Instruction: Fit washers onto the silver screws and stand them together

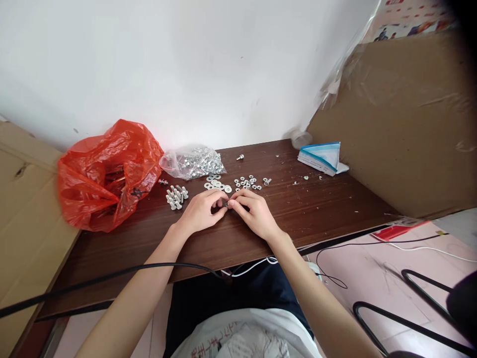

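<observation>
My left hand (204, 211) and my right hand (254, 211) meet over the front part of the brown table, fingertips pinched together. Between them is a small metal fastener (226, 204), mostly covered by the fingers, so its exact kind is hard to tell. Just beyond the hands lie a cluster of flat washers (216, 184) and, to their right, a group of hex nuts (246, 182). A pile of bolts (176, 197) sits left of my left hand. Farther back, a bolt with parts fitted on it (240, 157) lies alone.
A red plastic bag (108, 176) stands at the left, beside a clear bag of metal fasteners (196, 162). A blue-and-white packet (320, 158) is at the back right. Cardboard (406, 124) borders the right side. A black cable (112, 275) crosses in front of my left forearm.
</observation>
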Demonstrator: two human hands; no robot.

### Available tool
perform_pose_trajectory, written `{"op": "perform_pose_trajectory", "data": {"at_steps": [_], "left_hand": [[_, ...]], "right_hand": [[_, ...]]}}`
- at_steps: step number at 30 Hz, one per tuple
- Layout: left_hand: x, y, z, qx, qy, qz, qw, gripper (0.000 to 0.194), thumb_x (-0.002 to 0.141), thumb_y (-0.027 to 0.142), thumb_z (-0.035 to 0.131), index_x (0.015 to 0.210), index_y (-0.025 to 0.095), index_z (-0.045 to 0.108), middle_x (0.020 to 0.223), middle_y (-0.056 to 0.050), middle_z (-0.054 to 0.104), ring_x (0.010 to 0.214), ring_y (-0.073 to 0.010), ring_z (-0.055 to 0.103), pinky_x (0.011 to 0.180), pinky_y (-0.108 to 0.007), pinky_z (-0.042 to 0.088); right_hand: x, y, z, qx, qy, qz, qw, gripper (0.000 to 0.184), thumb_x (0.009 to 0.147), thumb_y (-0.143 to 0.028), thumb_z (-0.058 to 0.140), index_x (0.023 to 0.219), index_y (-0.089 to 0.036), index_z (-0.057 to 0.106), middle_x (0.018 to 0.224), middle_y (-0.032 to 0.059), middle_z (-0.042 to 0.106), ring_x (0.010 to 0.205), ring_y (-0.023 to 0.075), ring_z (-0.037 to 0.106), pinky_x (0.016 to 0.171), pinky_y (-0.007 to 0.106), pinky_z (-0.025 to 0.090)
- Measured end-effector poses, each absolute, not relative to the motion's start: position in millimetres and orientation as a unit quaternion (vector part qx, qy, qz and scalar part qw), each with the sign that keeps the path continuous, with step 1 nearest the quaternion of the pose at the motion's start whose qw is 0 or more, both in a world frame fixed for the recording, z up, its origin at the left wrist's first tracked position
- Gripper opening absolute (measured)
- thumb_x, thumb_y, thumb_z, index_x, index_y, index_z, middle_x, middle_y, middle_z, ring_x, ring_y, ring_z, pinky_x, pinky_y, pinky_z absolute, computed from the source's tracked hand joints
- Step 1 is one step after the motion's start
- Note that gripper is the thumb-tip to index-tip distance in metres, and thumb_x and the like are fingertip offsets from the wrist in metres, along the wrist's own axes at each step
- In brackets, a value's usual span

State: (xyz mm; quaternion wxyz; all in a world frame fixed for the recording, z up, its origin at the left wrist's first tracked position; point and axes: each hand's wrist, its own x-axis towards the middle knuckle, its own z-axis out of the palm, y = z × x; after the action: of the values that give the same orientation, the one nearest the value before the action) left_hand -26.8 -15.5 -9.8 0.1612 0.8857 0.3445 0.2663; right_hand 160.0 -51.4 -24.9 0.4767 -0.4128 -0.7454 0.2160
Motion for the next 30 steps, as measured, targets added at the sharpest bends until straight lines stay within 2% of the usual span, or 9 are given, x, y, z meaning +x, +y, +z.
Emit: {"op": "perform_pose_trajectory", "data": {"at_steps": [8,12,16,19,24,30], "left_hand": [[-26,-15,-9,0.892,0.347,0.25,0.146,0.014,0.088,0.023,0.055,0.078,0.016,0.059,0.08,-0.001,0.057,0.074,-0.0119,0.052,0.067,-0.025,0.042],[-27,-14,-10,0.89,0.346,0.255,0.155,0.012,0.088,0.023,0.056,0.08,0.017,0.062,0.081,-0.001,0.058,0.074,-0.0118,0.054,0.068,-0.025,0.043],[-26,-15,-10,0.885,0.349,0.261,0.161,0.014,0.088,0.024,0.055,0.08,0.017,0.064,0.082,-0.001,0.06,0.071,-0.0109,0.053,0.065,-0.024,0.042],[-27,-15,-10,0.88,0.361,0.261,0.163,0.011,0.087,0.025,0.057,0.087,0.018,0.065,0.08,0.0,0.059,0.068,-0.0101,0.052,0.065,-0.024,0.042],[-28,-15,-10,0.885,0.359,0.251,0.156,0.017,0.087,0.026,0.057,0.099,0.02,0.067,0.081,-0.001,0.059,0.069,-0.0106,0.052,0.065,-0.024,0.043],[-27,-16,-10,0.892,0.357,0.232,0.155,0.019,0.089,0.029,0.056,0.098,0.02,0.069,0.087,-0.003,0.058,0.074,-0.0121,0.055,0.069,-0.025,0.045]], "right_hand": [[160,-50,-29,-0.438,-0.77,0.187,0.425,0.03,0.095,-0.029,0.051,0.071,-0.02,0.066,0.089,0.0049,0.066,0.085,0.0178,0.061,0.08,0.033,0.047],[164,-50,-25,-0.495,-0.719,0.097,0.479,0.022,0.094,-0.028,0.053,0.078,-0.02,0.066,0.089,0.0045,0.069,0.088,0.0201,0.061,0.086,0.038,0.042],[173,-46,-28,-0.578,-0.62,0.045,0.528,0.016,0.092,-0.022,0.049,0.089,-0.02,0.065,0.096,0.0085,0.068,0.094,0.0248,0.057,0.088,0.042,0.042],[176,-42,-36,-0.596,-0.626,0.048,0.501,0.019,0.087,-0.016,0.049,0.098,-0.019,0.065,0.104,0.012,0.066,0.099,0.0284,0.054,0.089,0.046,0.042],[175,-38,-47,-0.594,-0.667,0.044,0.447,0.025,0.084,-0.01,0.049,0.098,-0.019,0.067,0.108,0.0127,0.066,0.099,0.03,0.053,0.089,0.05,0.041],[173,-41,-43,-0.589,-0.698,0.042,0.405,0.029,0.086,-0.008,0.048,0.104,-0.02,0.067,0.116,0.0119,0.064,0.108,0.0313,0.052,0.09,0.051,0.042]]}}
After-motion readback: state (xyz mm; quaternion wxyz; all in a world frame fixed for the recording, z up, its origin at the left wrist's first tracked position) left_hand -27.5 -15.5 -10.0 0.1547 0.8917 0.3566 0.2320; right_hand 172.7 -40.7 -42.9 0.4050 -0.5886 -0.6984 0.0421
